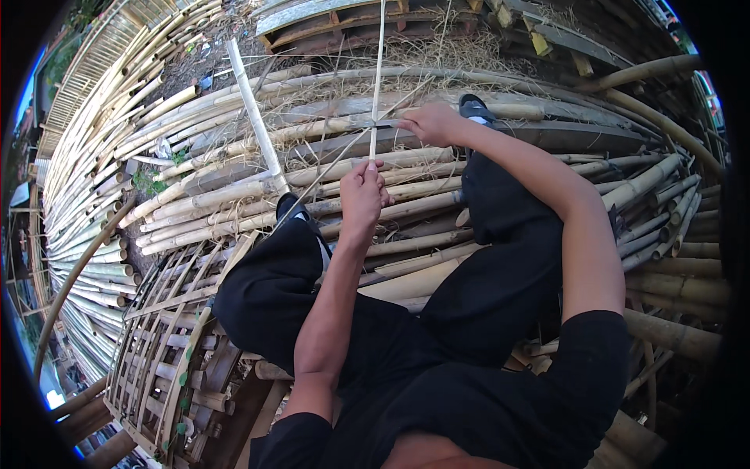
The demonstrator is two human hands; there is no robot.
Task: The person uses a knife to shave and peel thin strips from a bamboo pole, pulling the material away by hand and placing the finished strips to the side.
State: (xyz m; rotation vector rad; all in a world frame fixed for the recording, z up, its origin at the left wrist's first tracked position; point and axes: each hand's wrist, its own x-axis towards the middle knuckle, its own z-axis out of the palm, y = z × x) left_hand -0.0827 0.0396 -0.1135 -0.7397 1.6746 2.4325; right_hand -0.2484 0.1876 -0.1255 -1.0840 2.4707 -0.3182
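Observation:
My left hand (362,194) is closed around the lower end of a thin, pale bamboo strip (379,66). The strip points away from me and runs out past the top of the picture. A little farther off, my right hand (432,124) grips a knife, its handle mostly hidden by the fingers. The dark knife blade (384,123) lies across the strip just beyond my left hand and appears to touch it. Beneath both hands are bamboo poles (422,159) laid side by side, with curly shavings (437,56) scattered over them.
A wide split bamboo piece (251,105) slants by my left foot. Many stacked poles (94,195) fill the left side. A slatted bamboo frame (156,352) stands at lower left, and a wooden pallet (344,23) lies at the far side. Curved poles (664,125) reach in from the right.

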